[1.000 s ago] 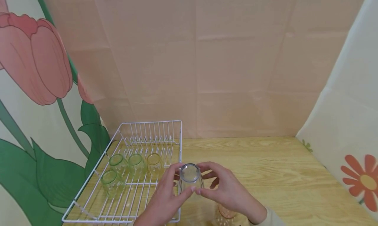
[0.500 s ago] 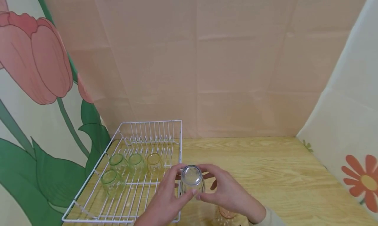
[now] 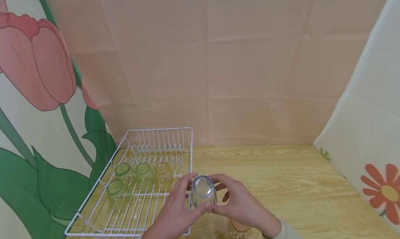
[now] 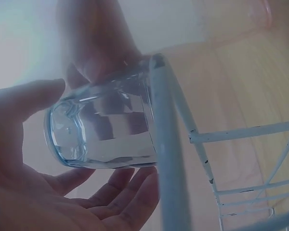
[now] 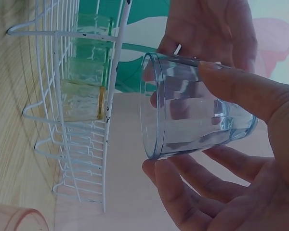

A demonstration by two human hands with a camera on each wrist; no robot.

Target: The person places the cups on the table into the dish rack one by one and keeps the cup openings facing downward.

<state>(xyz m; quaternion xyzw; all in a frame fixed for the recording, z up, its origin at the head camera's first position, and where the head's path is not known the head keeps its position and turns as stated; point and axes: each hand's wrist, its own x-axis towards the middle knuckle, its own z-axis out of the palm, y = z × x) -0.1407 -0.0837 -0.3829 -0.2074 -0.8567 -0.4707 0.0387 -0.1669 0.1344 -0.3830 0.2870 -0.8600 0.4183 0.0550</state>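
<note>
A clear, faintly bluish drinking glass (image 3: 203, 188) is upside down, its base up and its rim toward the table. My left hand (image 3: 177, 203) grips it from the left and my right hand (image 3: 239, 201) from the right, thumbs meeting at the near side. In the right wrist view the glass (image 5: 197, 108) sits between thumb and curled fingers, above the height of the rack's top rail. The rack's rail covers the rim end of the glass (image 4: 106, 125) in the left wrist view.
A white wire dish rack (image 3: 150, 194) stands on the wood-patterned table (image 3: 275, 183) at the left. Several green glasses (image 3: 116, 194) and one amber glass (image 3: 164, 173) stand upside down in it. A peach glass (image 3: 239, 226) is on the table, partly behind my right hand.
The glass has tilted a little and shifted slightly right and toward me, both hands moving with it. Since half a second ago it has hardly moved.
</note>
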